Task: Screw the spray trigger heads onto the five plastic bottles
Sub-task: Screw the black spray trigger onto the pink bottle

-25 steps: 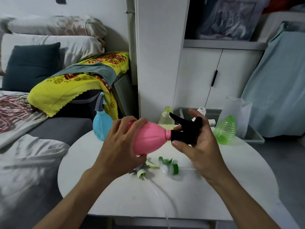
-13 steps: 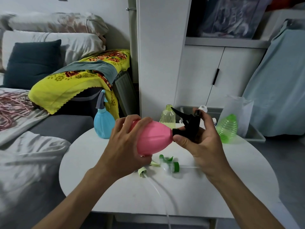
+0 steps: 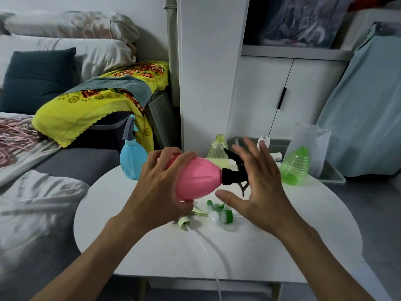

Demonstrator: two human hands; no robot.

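Observation:
My left hand (image 3: 160,187) grips a pink bottle (image 3: 196,179) held sideways above the round white table (image 3: 303,246). A black trigger head (image 3: 235,172) sits on its neck. My right hand (image 3: 260,183) is beside the trigger with fingers spread, off the head. A blue bottle (image 3: 132,161) with a grey trigger stands at the table's back left. An open yellow bottle (image 3: 218,152) and an open green bottle (image 3: 295,168) stand at the back. Two loose green trigger heads (image 3: 219,213) with clear tubes lie under my hands.
A grey bed lies left of the table, with pillows and a yellow blanket behind. A white cabinet stands at the back. A grey tray (image 3: 329,170) and a clear plastic bag (image 3: 312,144) sit behind the green bottle.
My right hand let go of the black trigger head and opened, fingers spreading. The left hand still holds the pink bottle, which shifted slightly.

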